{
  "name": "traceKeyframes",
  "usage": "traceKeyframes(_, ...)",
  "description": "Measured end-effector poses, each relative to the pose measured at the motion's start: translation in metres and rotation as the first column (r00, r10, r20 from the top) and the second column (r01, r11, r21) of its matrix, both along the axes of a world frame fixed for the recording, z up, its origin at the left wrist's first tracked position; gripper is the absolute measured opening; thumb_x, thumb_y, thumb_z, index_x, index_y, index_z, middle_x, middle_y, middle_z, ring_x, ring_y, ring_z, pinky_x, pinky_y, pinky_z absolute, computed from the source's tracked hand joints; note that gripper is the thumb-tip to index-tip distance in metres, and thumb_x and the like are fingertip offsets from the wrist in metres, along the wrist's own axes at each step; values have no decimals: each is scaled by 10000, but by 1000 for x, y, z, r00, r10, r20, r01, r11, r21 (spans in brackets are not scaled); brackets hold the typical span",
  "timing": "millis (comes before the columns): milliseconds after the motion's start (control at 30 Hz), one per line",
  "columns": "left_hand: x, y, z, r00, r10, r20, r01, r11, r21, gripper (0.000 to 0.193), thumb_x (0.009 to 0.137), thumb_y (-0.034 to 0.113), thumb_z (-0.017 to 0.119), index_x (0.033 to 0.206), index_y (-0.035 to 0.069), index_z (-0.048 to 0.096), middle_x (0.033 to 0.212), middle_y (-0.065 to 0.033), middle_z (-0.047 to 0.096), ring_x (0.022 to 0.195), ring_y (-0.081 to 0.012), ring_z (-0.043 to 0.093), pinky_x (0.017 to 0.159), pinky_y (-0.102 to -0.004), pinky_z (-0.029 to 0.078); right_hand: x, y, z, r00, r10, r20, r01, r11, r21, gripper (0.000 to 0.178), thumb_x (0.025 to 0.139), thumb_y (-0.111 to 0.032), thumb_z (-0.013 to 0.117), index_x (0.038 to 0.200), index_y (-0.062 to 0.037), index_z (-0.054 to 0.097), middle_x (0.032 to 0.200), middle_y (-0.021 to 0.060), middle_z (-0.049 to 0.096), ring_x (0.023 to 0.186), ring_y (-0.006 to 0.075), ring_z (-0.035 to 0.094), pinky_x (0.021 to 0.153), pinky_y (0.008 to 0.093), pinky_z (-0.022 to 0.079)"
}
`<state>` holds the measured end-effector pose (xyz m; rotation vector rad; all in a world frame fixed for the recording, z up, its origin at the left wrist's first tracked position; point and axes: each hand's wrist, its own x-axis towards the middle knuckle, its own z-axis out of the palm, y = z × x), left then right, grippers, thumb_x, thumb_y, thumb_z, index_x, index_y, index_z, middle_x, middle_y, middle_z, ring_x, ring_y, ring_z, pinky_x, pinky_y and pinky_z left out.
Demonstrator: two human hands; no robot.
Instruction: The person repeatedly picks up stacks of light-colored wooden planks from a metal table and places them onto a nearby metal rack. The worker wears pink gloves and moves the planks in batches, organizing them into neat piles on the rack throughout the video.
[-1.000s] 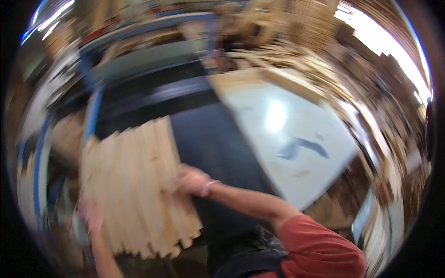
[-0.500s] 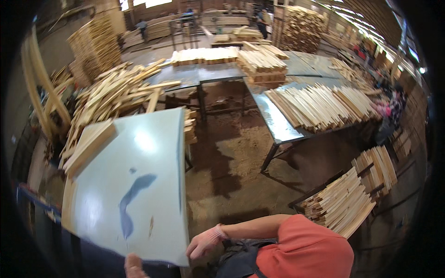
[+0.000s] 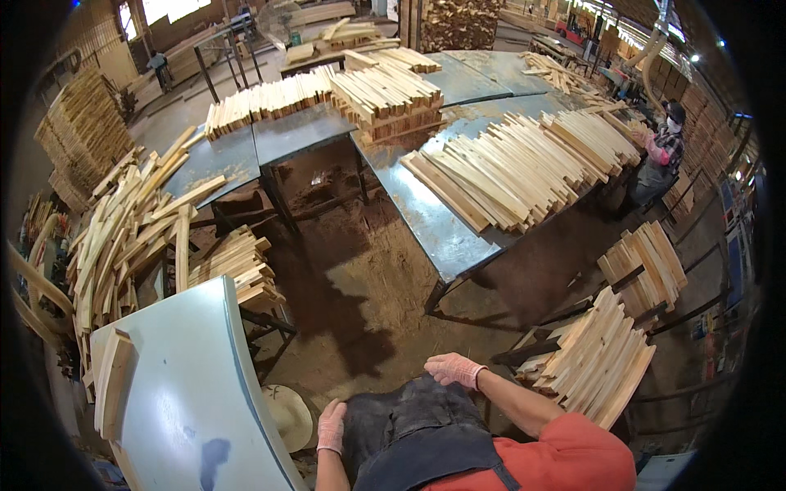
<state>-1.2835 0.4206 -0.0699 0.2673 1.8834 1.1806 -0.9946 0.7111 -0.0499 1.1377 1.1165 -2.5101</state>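
Note:
My left hand [image 3: 332, 425], in a pale pink work glove, is beside the left edge of my dark apron [image 3: 401, 425]. It holds nothing I can see, and its fingers point away from me. My right hand [image 3: 453, 370], gloved likewise, is over the apron's far edge with its fingers loosely bent and nothing visible in them. To the left stands a pale, shiny-topped table [image 3: 168, 372]. A few wooden strips [image 3: 115, 383] lie along its left side. Between that table and my left hand is a round cream-coloured object [image 3: 288, 417].
A metal table [image 3: 446, 245] ahead carries a row of wooden strips [image 3: 524, 168]. Loose strips [image 3: 131, 221] pile up at left. Stacked strips [image 3: 589, 352] rest on a rack at right. A co-worker [image 3: 659, 155] stands at the far right table, beyond sawdust-strewn floor [image 3: 393, 270].
My view has swung to the right, so the pale table sits further left. My right hand has left the table's corner and moved over the apron. My left hand now shows beside the apron.

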Motion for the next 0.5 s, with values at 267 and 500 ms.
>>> traceKeyframes(267,-94,-57,-177,836,-434,335,520,434,-736,570,1063,406,449,1385,2,690,1413,-99,687,1317,-293,603,1123,-378,441,-79,94,-61,872,-213,441,168,976,140,250,1022,-352,669,938,-126,605,869,-24,573,733,184,566,614,361,484)
traceKeyframes(500,-265,186,-134,930,204,305,-24,863,-504,651,1030,542,565,1211,-58,741,1129,-142,732,979,-322,668,918,-414,529,-142,258,-118,897,71,437,-329,768,550,169,883,-150,718,1025,-112,636,886,125,632,813,299,671,726,454,538)
